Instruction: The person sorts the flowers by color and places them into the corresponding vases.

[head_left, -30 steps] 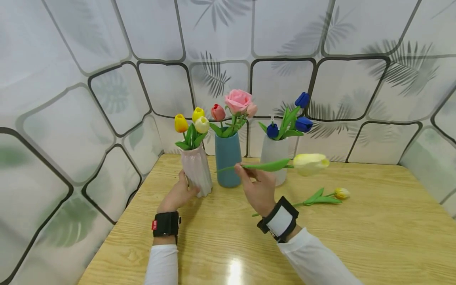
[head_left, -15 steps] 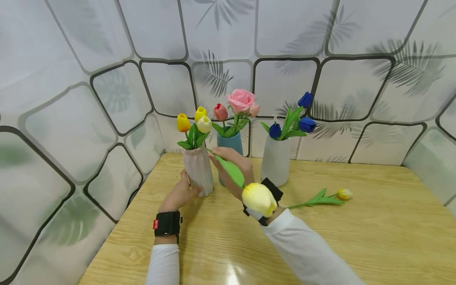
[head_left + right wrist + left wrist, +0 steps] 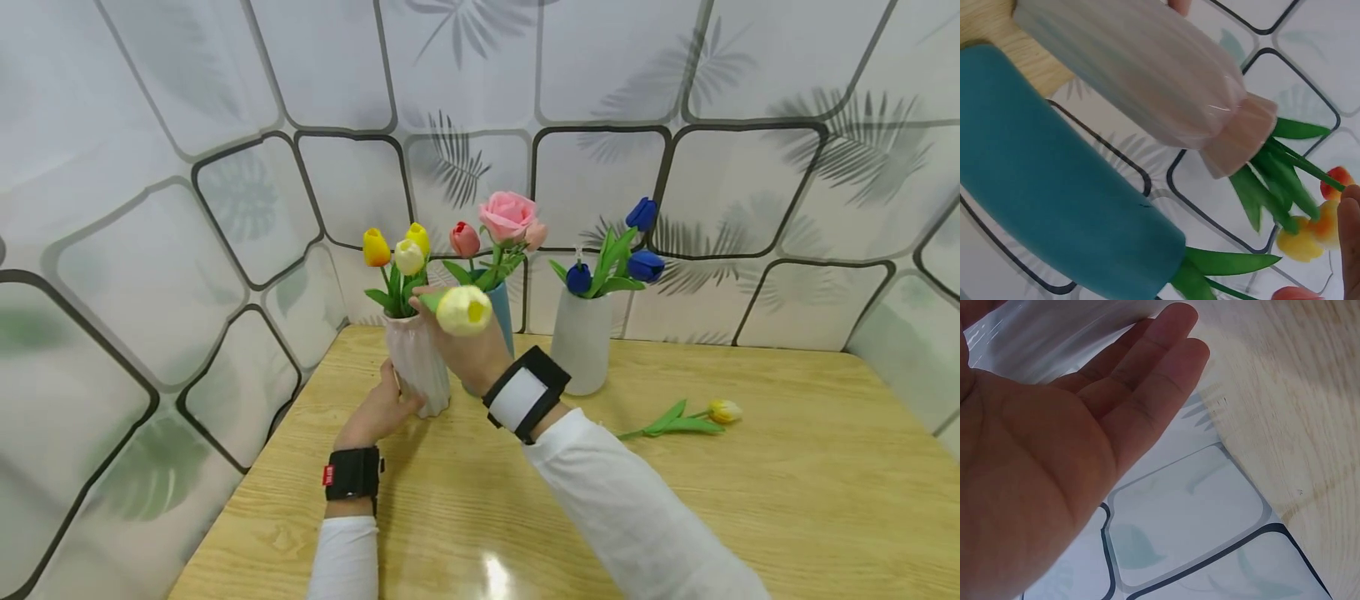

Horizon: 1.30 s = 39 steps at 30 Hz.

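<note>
My left hand (image 3: pixel 375 412) holds the lower side of a pale pink ribbed vase (image 3: pixel 417 367), thumb and fingers around it. Yellow, orange-yellow and cream tulips (image 3: pixel 409 257) stand in it. With my right hand (image 3: pixel 474 354) I pinch a pale yellow tulip (image 3: pixel 463 311) by its stem, right at this vase's mouth, its bloom pointing toward me. From the right wrist, a green stem (image 3: pixel 1310 167) runs between the vase's rim and my fingertips (image 3: pixel 1351 209). The left wrist view shows my fingers (image 3: pixel 1166 381) extended along the glossy vase side.
Just right of the pink vase stands a teal vase (image 3: pixel 1066 181) with a pink rose (image 3: pixel 507 215) and a red tulip. Further right is a white vase (image 3: pixel 581 346) with blue tulips. Another yellow tulip (image 3: pixel 723 411) lies on the wooden table (image 3: pixel 810 483). A patterned curtain hangs behind.
My right hand has moved left with the pale yellow tulip, from in front of the white vase to the pink vase's mouth, swinging the bloom toward me. My left hand stays on the vase.
</note>
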Each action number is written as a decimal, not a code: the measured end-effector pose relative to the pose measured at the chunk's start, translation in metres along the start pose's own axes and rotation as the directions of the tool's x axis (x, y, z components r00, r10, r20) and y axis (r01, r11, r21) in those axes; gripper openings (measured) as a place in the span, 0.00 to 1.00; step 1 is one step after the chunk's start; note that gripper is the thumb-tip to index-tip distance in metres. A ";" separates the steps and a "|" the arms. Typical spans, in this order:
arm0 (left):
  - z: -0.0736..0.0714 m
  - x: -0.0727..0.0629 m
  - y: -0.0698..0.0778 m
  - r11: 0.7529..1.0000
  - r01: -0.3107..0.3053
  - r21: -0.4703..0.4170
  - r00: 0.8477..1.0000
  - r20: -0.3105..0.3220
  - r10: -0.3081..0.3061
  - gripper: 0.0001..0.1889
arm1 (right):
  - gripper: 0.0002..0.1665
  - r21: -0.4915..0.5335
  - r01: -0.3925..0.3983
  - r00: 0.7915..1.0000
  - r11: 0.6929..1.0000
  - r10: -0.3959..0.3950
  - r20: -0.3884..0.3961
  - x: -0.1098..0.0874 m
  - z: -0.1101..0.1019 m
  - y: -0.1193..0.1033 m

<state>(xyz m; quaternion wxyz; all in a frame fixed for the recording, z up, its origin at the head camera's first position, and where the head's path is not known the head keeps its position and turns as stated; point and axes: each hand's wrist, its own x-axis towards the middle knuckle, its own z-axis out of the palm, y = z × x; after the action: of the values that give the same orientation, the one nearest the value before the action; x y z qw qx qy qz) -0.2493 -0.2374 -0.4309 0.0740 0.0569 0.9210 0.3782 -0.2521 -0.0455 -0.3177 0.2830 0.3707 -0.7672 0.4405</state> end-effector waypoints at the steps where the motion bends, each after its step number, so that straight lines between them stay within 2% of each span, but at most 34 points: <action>1: 0.000 0.000 0.000 1.000 0.006 0.002 1.000 0.004 -0.006 0.47 | 0.13 -0.027 0.015 1.000 1.000 -0.015 -0.008 0.001 0.000 -0.002; 5: 0.000 0.000 -0.001 1.000 0.026 -0.003 0.999 0.019 -0.026 0.47 | 0.11 -0.178 0.133 0.989 0.975 -0.143 -0.045 0.001 0.001 -0.006; 7: 0.000 0.001 -0.002 1.000 0.024 -0.007 1.000 0.021 -0.024 0.48 | 0.10 -0.211 0.132 0.989 0.969 -0.142 -0.033 0.001 0.002 -0.007; 12: 0.001 0.002 -0.003 1.000 0.020 -0.017 1.000 0.023 -0.020 0.47 | 0.06 -0.175 0.065 0.998 0.982 -0.065 0.006 0.005 0.003 -0.009; 15: 0.001 0.001 -0.002 0.999 0.044 -0.024 0.998 0.038 -0.043 0.48 | 0.07 -0.156 0.084 0.995 0.984 -0.093 -0.049 0.005 0.004 -0.010; 19: 0.000 0.000 0.000 0.998 0.049 -0.037 0.998 0.042 -0.047 0.49 | 0.08 -0.138 0.134 0.978 0.981 -0.153 -0.140 0.005 0.003 -0.012; 26: 0.000 0.000 0.000 0.998 0.044 -0.036 0.998 0.035 -0.043 0.49 | 0.05 -0.148 0.154 0.980 0.977 -0.171 -0.106 0.003 0.006 -0.009; 33: 0.001 0.002 0.001 0.999 0.038 -0.028 0.999 0.034 -0.037 0.49 | 0.08 -0.107 0.187 0.960 0.977 -0.204 -0.189 0.002 0.003 -0.009; 36: 0.001 0.002 0.002 0.999 0.037 -0.025 0.999 0.034 -0.037 0.49 | 0.06 -0.100 0.177 0.967 0.979 -0.192 -0.165 0.002 0.003 -0.008; 39: 0.000 0.001 0.001 0.999 0.037 -0.035 0.999 0.041 -0.036 0.49 | 0.04 -0.113 0.144 0.983 0.983 -0.155 -0.097 0.001 0.005 -0.006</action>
<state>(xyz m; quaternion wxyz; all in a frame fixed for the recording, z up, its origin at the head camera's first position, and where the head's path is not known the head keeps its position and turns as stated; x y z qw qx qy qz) -0.2500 -0.2361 -0.4303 0.1005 0.0464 0.9133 0.3920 -0.2485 -0.0521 -0.3163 0.3747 0.3880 -0.7432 0.3958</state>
